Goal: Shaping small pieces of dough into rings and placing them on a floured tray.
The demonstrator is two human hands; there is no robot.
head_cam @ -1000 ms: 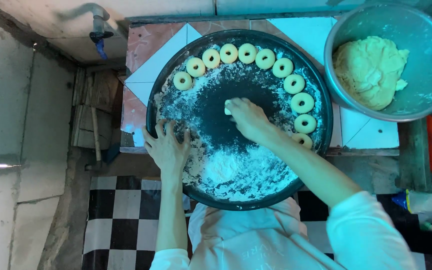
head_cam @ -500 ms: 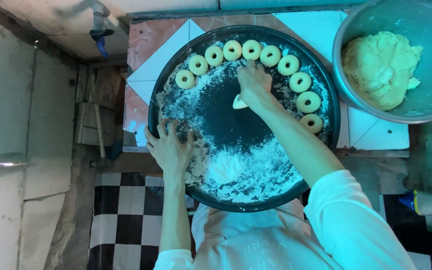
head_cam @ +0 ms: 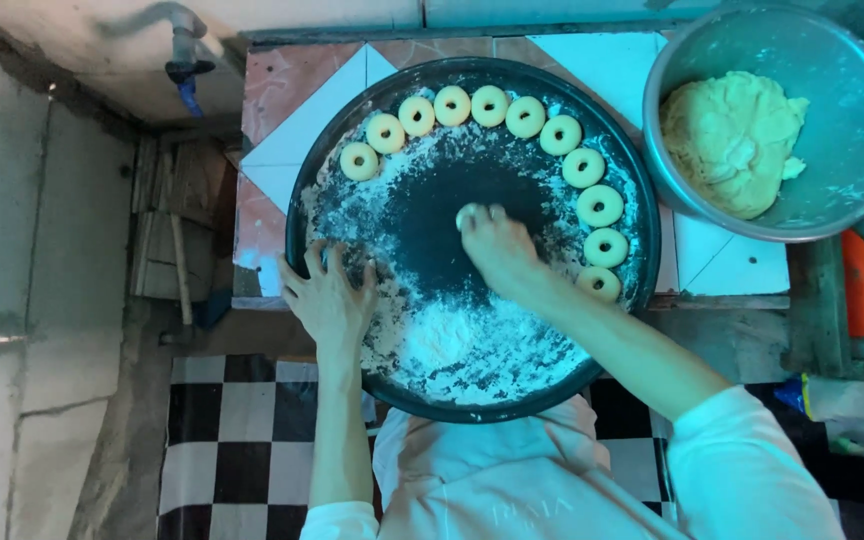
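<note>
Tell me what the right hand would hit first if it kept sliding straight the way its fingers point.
The right hand points up the floured tray. Ahead lies bare dark tray, then probably the dough rings along the far rim, though the exact ring is hard to tell.

this looks like a simple home kitchen or a small back-room bakery. a tiled tabletop (head_cam: 312,110) carries a wide, dark, floured tray (head_cam: 642,200) with raw dough rings (head_cam: 492,105) set along its rim, and a metal bowl (head_cam: 852,110) of pale dough (head_cam: 727,140) stands just beside it. a water tap (head_cam: 185,50) juts from a rough, bare wall (head_cam: 42,200), and the floor (head_cam: 232,450) is black-and-white checkered tile.
</note>
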